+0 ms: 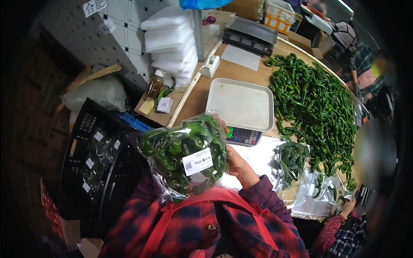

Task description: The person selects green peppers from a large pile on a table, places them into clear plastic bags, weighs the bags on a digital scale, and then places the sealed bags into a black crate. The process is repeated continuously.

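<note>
A clear plastic bag of green peppers is held up close to my chest. Its white label bears writing and a printed code. My right hand grips the bag's right side, the thumb in front and part of the hand behind the plastic. The bag hides my left hand; only that arm's sleeve shows at lower left. Just beyond the bag stands a digital scale with a pale tray. A small green scrap lies in the tray, and the scale's keypad faces me.
Loose green peppers are heaped at right. Nearby are a bagged portion and a co-worker's hand by plastic bags. A black crate at left holds labelled bags. Foam sheets and another scale stand farther back.
</note>
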The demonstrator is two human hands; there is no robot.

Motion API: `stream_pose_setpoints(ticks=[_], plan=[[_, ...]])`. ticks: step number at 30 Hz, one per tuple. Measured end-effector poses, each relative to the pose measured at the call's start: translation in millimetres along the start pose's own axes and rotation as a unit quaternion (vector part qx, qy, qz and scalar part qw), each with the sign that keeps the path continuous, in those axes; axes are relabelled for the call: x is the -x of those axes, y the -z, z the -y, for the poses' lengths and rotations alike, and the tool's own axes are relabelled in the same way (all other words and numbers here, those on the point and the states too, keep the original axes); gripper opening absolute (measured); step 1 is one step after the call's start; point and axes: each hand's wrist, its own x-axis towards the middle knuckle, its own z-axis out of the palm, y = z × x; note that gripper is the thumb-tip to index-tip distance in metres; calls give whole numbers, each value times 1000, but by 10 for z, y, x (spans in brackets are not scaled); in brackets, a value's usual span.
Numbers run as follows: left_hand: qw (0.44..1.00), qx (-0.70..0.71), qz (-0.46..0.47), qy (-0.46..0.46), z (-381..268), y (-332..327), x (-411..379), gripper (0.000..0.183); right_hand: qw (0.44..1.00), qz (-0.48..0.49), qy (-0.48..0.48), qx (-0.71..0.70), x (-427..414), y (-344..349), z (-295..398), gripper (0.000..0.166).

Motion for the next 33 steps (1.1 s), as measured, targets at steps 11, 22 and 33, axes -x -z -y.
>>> stream_pose_setpoints(ticks=[11,22,33], plan=[[966,154,-154,-140,617,593,825,34,996,-85,18,31,14,-279,-89,60],[889,65,-242,-384,687,-255,1720,72,968,-152,109,166,-717,-829,-119,31],[629,174,-564,-506,-130,170,4044,33,929,27,-19,369,-760,-1068,-295,34]])
